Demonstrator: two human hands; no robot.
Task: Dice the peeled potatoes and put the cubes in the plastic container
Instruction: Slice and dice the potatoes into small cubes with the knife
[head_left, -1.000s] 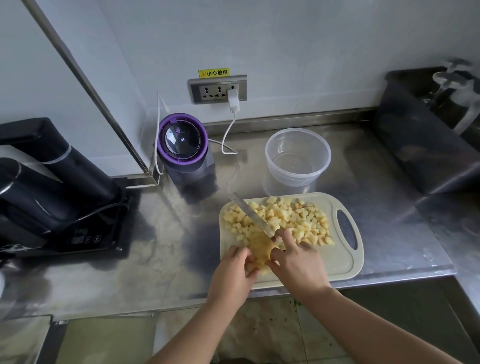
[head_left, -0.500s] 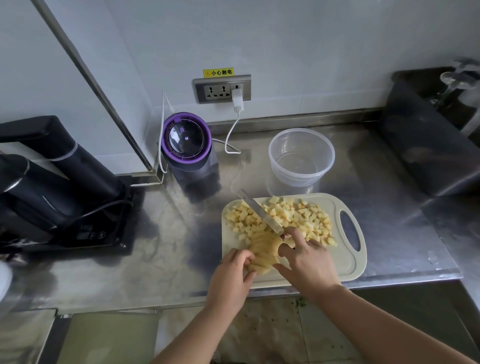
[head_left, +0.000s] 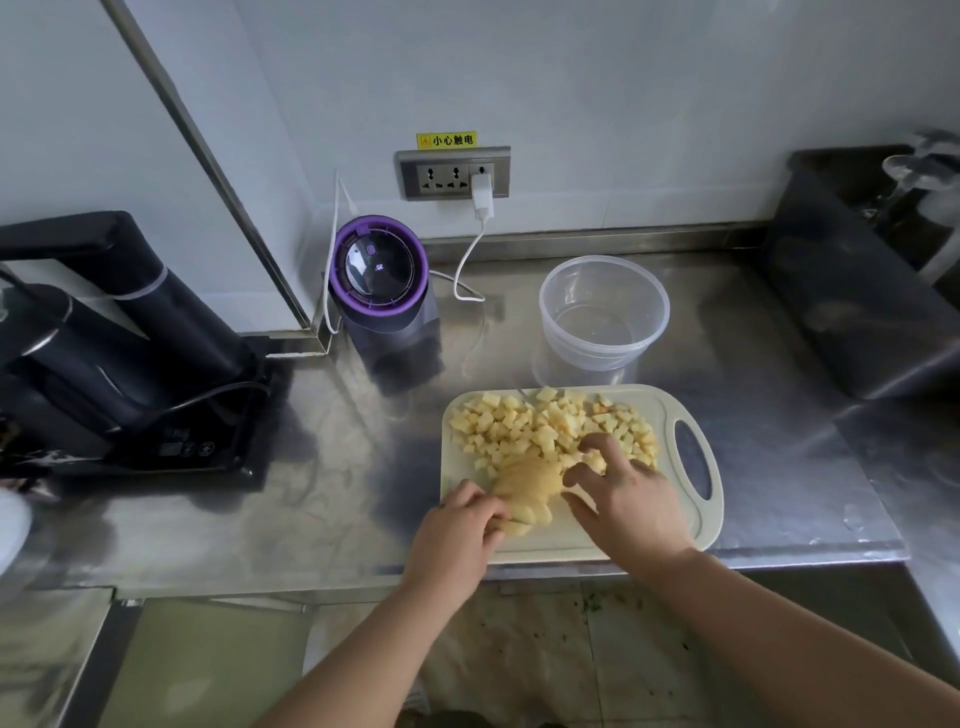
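You're mid-dicing: your left hand (head_left: 457, 530) pinches the pale sliced potato chunk (head_left: 527, 480) at the cream plastic cutting board's (head_left: 667, 415) near edge, your right hand (head_left: 628, 499) hovers spread-fingered and apparently empty, so next crosscut, then scoop the yellow cubes (head_left: 545, 426) into the clear round plastic container (head_left: 587, 353) beyond the board.

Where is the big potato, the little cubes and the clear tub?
potato (head_left: 527, 480), head view, middle of its peeled top.
cubes (head_left: 519, 423), head view, middle of the pile.
tub (head_left: 587, 356), head view, its front wall.
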